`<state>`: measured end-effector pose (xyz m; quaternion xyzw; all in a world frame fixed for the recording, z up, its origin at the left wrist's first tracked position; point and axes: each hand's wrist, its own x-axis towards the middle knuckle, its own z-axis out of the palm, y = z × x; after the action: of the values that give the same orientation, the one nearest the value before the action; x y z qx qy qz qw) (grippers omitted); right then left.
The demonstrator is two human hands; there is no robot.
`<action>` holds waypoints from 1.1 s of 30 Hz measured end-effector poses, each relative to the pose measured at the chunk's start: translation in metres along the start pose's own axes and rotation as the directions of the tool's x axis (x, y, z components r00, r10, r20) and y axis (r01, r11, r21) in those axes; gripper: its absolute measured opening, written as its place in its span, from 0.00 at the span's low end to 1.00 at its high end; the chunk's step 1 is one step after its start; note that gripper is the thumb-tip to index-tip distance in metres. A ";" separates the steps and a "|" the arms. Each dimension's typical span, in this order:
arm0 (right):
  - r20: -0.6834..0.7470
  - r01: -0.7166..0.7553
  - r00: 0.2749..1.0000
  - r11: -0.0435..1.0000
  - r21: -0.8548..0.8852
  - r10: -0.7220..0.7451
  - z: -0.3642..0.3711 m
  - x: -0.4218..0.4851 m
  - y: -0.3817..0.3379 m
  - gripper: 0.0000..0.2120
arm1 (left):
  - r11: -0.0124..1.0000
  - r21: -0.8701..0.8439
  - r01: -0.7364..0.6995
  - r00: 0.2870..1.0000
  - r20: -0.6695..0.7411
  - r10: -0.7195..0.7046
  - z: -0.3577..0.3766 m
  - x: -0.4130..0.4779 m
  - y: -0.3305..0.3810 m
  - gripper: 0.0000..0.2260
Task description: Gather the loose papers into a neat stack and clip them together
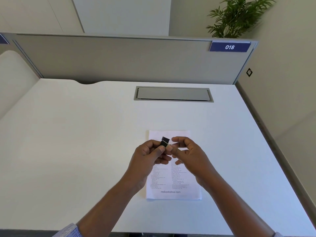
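A stack of printed white papers (172, 187) lies squared up on the white desk (77, 142), its edges aligned. Both hands hover above the stack's upper half and hide its middle. My left hand (150, 158) pinches a black binder clip (164, 142) between thumb and fingers. My right hand (189, 154) touches the clip's silver wire handle with its fingertips. The clip is held in the air, apart from the paper.
A grey cable-tray lid (173, 94) is set into the desk behind the papers. A grey partition (119, 59) with a blue "018" label (230, 47) closes the far side. A potted plant (237, 16) stands beyond it. The desk's right edge runs near the wall.
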<state>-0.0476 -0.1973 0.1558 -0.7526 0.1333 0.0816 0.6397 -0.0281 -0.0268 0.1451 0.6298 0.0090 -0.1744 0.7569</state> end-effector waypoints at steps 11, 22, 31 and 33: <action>0.074 -0.176 0.984 0.889 0.422 0.160 0.005 0.025 0.051 0.18 | 0.990 0.049 0.132 0.986 -0.109 -0.126 0.006 0.020 -0.039 0.05; 0.033 -0.298 0.951 0.886 0.356 0.306 0.000 0.061 0.122 0.17 | 0.204 0.979 -0.010 1.000 0.010 0.004 -0.039 0.120 -0.075 0.31; 0.012 -0.308 0.945 0.873 0.377 0.328 -0.002 0.065 0.142 0.14 | -0.083 0.988 -0.129 0.982 0.116 -0.147 -0.038 0.182 -0.080 0.45; 0.005 -0.308 0.944 0.875 0.374 0.330 -0.001 0.066 0.143 0.13 | -0.073 0.991 -0.115 0.982 0.103 -0.156 -0.038 0.189 -0.080 0.43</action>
<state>-0.0289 -0.2259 0.0019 -0.5885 0.2873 0.1372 0.7432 0.1349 -0.0499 0.0172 0.9628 -0.1821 -0.1940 0.0475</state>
